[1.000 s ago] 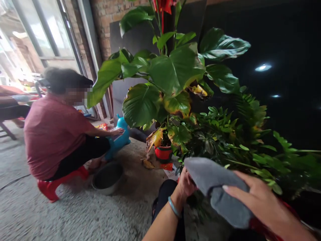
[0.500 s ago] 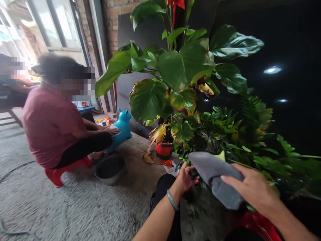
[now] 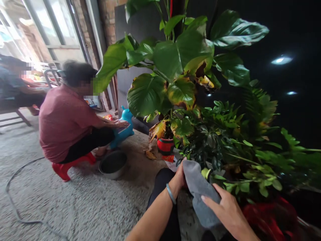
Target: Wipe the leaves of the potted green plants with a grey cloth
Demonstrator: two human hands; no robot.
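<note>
A grey cloth (image 3: 198, 187) hangs from my right hand (image 3: 227, 204), whose thumb presses on its near side. My left hand (image 3: 179, 176), below a pale green bangle (image 3: 171, 194) on the wrist, is at the cloth's left edge among low dark leaves. The cloth covers most of its fingers, so what they hold is hidden. Just beyond the cloth, a yellow-green piece (image 3: 206, 173) shows beside the foliage. Low leafy plants (image 3: 213, 140) spread in front of and to the right of both hands.
A tall broad-leaved plant (image 3: 175, 57) stands in a red pot (image 3: 165, 146) ahead. To the left, a person in a pink shirt (image 3: 67, 117) sits on a red stool (image 3: 72, 165), touching a blue animal figure (image 3: 122, 129). A grey basin (image 3: 113, 164) and a hose (image 3: 15, 204) lie on the floor.
My right hand and the cloth have moved left and down, now covering my left hand's fingers. The person's hands have slid up along the blue figure. The view has shifted slightly.
</note>
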